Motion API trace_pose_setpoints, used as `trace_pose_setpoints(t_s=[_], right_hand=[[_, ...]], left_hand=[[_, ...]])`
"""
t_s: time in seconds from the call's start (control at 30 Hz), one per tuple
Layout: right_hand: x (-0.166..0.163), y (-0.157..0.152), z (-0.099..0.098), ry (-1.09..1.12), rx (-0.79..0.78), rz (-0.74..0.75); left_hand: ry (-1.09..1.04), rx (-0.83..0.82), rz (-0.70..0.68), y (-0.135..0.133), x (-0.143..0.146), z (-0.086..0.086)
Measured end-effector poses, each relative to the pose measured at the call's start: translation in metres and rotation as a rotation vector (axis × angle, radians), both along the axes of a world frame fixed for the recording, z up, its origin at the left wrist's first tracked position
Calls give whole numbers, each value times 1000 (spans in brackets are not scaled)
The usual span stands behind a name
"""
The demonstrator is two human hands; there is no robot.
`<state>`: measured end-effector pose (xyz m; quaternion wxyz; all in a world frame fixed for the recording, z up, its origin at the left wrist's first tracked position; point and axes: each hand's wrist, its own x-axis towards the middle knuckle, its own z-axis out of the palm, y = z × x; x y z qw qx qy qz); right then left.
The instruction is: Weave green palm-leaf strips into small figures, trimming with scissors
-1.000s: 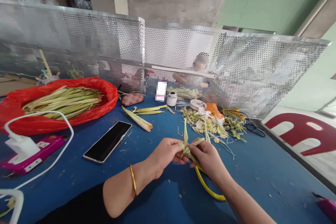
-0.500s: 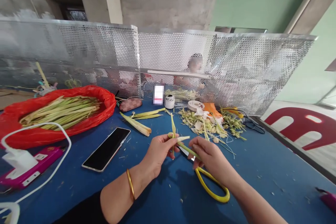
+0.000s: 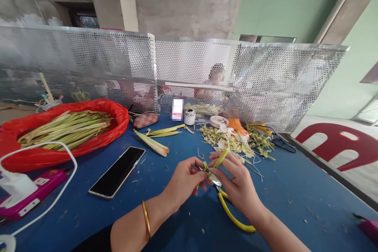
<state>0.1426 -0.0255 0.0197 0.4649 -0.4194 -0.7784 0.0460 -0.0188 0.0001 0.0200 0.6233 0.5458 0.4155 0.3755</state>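
Leaves [image 3: 151,142] strew blue table [image 3: 295,193] before perforated screen [image 3: 189,61].

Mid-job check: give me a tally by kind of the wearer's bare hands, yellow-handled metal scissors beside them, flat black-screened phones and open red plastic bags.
Wearer's bare hands, left hand and right hand: 2
Yellow-handled metal scissors: 1
Flat black-screened phone: 1
Open red plastic bag: 1
Total: 5
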Motion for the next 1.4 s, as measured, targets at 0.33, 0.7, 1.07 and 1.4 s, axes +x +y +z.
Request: trace_pose_setpoints(t_s=[0.33, 0.7, 1.07, 1.4], right_hand=[[-1, 9, -8, 72, -451, -212], [21, -1, 24, 115, -621, 160], [9, 6, 9, 542, -527, 111], [1, 3, 6, 521, -604, 18]], left_hand=[[-18, -17, -119, -4, 1, -1], [-64, -85, 139, 5, -4, -1], [4, -68, 65, 1, -1, -1], [53, -81, 75, 0, 2, -2]])
